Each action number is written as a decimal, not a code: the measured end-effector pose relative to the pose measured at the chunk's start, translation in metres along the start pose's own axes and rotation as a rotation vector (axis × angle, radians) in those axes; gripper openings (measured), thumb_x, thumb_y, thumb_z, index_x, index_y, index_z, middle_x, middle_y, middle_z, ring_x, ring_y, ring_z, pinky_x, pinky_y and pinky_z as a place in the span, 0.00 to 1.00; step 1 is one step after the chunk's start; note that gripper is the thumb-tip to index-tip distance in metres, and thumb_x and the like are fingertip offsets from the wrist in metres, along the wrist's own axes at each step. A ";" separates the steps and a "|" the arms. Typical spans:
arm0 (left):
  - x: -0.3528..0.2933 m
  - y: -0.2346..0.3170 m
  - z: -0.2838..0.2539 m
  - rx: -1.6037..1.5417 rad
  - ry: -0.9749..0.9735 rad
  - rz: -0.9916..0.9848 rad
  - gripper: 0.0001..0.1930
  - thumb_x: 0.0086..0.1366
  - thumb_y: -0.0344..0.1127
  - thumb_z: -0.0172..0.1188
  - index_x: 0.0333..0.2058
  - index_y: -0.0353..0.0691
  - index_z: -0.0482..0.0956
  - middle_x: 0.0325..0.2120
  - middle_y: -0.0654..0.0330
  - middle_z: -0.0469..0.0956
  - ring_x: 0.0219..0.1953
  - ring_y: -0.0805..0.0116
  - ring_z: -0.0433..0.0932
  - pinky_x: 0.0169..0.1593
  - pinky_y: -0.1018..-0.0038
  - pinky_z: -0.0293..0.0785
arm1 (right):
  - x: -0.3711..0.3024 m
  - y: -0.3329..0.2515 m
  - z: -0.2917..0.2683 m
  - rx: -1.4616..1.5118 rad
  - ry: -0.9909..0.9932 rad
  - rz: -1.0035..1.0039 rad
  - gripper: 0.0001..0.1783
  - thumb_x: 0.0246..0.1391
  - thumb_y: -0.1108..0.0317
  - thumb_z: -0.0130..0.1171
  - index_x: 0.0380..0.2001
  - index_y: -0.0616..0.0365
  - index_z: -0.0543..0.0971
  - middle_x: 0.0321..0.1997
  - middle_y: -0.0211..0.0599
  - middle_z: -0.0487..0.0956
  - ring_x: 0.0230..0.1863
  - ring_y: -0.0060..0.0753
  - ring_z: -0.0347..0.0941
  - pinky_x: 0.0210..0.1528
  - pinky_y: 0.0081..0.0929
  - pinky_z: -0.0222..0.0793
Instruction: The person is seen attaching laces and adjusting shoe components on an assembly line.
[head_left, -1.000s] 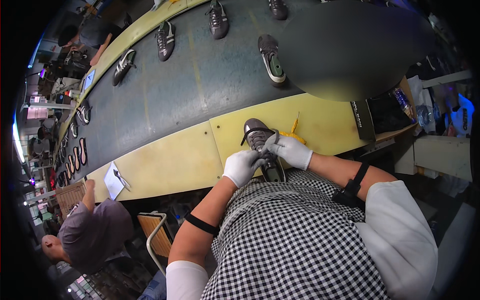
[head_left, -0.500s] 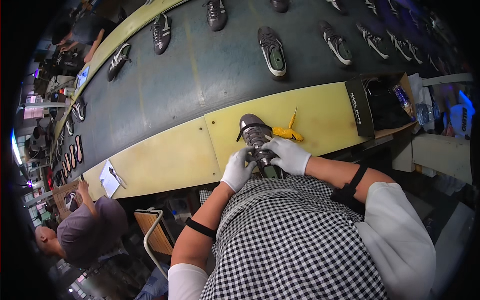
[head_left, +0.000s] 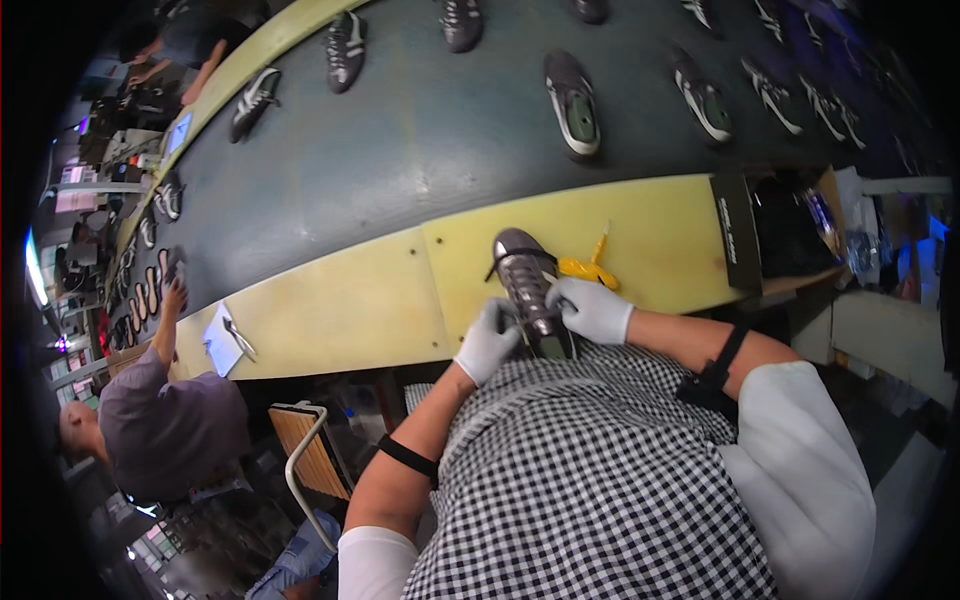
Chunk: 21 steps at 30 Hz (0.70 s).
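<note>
A dark metallic grey lace-up shoe (head_left: 524, 268) lies before me on the yellow ledge, toe pointing away and heel close to my apron. A thin black band (head_left: 530, 254) crosses its upper near the toe. At the shoe's left side, my left hand (head_left: 490, 341), in a white glove, has its fingers curled in a pinch on a pale shoelace end. My right hand (head_left: 594, 311), gloved too, is closed by the right edge of the lacing, apparently on the other lace end; its fingertips are partly hidden. Just beyond it rests a yellow-wrapped tool (head_left: 588, 269) with a thin tip.
Beyond the ledge (head_left: 340, 318) runs a dark conveyor belt (head_left: 420, 150) with many similar shoes (head_left: 573, 105). An open box (head_left: 740, 235) stands at the right end. Papers with a metal tool (head_left: 226, 340) lie leftward. A co-worker (head_left: 175, 430) reaches over the belt at left.
My hands have drawn apart from the middle of the lacing to the shoe's two sides. The co-worker's arm has moved from a box to the belt. The whole view has shifted slightly.
</note>
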<state>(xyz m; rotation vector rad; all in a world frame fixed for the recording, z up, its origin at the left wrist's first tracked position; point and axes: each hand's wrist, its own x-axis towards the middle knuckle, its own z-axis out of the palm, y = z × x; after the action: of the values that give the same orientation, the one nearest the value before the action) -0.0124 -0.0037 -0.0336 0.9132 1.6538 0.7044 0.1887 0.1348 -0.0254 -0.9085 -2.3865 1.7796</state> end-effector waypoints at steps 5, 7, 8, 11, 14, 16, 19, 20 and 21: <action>-0.010 0.025 -0.002 0.534 -0.057 0.081 0.14 0.69 0.47 0.54 0.42 0.43 0.79 0.34 0.44 0.81 0.40 0.43 0.80 0.44 0.58 0.76 | 0.004 -0.031 -0.027 -0.527 -0.262 0.048 0.13 0.60 0.55 0.52 0.41 0.47 0.81 0.38 0.49 0.83 0.39 0.53 0.80 0.46 0.45 0.74; -0.014 0.017 -0.002 0.597 -0.088 0.086 0.14 0.70 0.44 0.54 0.44 0.41 0.79 0.32 0.47 0.82 0.36 0.46 0.81 0.41 0.59 0.76 | 0.002 -0.034 -0.032 -0.579 -0.356 -0.050 0.13 0.61 0.57 0.52 0.41 0.49 0.81 0.37 0.50 0.83 0.35 0.52 0.80 0.42 0.43 0.75; -0.019 0.007 0.000 0.595 -0.078 0.074 0.14 0.70 0.44 0.54 0.44 0.41 0.79 0.32 0.47 0.82 0.36 0.46 0.81 0.41 0.59 0.76 | -0.005 -0.020 -0.026 -0.577 -0.367 -0.061 0.13 0.61 0.57 0.52 0.41 0.49 0.81 0.37 0.50 0.83 0.35 0.52 0.80 0.42 0.43 0.75; -0.017 -0.006 -0.009 0.179 -0.042 0.126 0.13 0.70 0.40 0.52 0.45 0.38 0.79 0.30 0.50 0.82 0.33 0.50 0.81 0.40 0.61 0.76 | 0.000 0.009 -0.015 -0.064 -0.191 -0.088 0.14 0.61 0.58 0.51 0.40 0.52 0.81 0.35 0.50 0.82 0.33 0.51 0.80 0.40 0.41 0.76; -0.033 0.016 -0.019 0.065 -0.100 0.011 0.13 0.67 0.33 0.49 0.42 0.37 0.81 0.30 0.51 0.82 0.32 0.55 0.81 0.40 0.63 0.76 | 0.000 0.008 -0.023 -0.151 -0.163 0.150 0.13 0.61 0.61 0.54 0.39 0.56 0.83 0.34 0.42 0.84 0.33 0.38 0.81 0.42 0.33 0.75; -0.031 0.037 -0.015 0.600 -0.208 0.140 0.10 0.63 0.33 0.52 0.38 0.38 0.81 0.31 0.52 0.82 0.35 0.53 0.82 0.40 0.62 0.77 | -0.001 0.032 -0.030 -0.344 -0.329 -0.023 0.13 0.61 0.62 0.54 0.39 0.56 0.84 0.33 0.39 0.84 0.32 0.32 0.80 0.42 0.30 0.75; -0.021 0.049 -0.009 0.856 -0.139 0.130 0.08 0.62 0.34 0.54 0.36 0.41 0.81 0.31 0.53 0.81 0.36 0.51 0.81 0.40 0.61 0.78 | 0.012 -0.025 -0.047 0.055 -0.746 0.261 0.14 0.61 0.64 0.54 0.42 0.56 0.85 0.29 0.33 0.83 0.30 0.21 0.78 0.40 0.23 0.73; -0.016 0.052 -0.006 0.902 -0.004 0.214 0.07 0.62 0.34 0.55 0.35 0.42 0.81 0.31 0.53 0.80 0.36 0.51 0.80 0.40 0.60 0.77 | 0.008 -0.022 -0.045 0.248 -0.637 0.288 0.14 0.61 0.63 0.55 0.43 0.58 0.85 0.28 0.31 0.82 0.29 0.21 0.76 0.38 0.22 0.72; -0.010 0.048 -0.007 0.890 -0.020 0.220 0.07 0.62 0.34 0.55 0.35 0.42 0.81 0.31 0.53 0.80 0.36 0.51 0.80 0.40 0.60 0.77 | 0.002 -0.019 -0.040 0.367 -0.511 0.343 0.15 0.63 0.62 0.55 0.41 0.60 0.85 0.26 0.26 0.80 0.25 0.16 0.71 0.31 0.19 0.68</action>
<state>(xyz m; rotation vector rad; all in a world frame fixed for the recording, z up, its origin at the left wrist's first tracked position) -0.0070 0.0134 0.0130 1.7324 1.8775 0.0527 0.1930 0.1669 0.0040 -0.9444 -2.0967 2.7551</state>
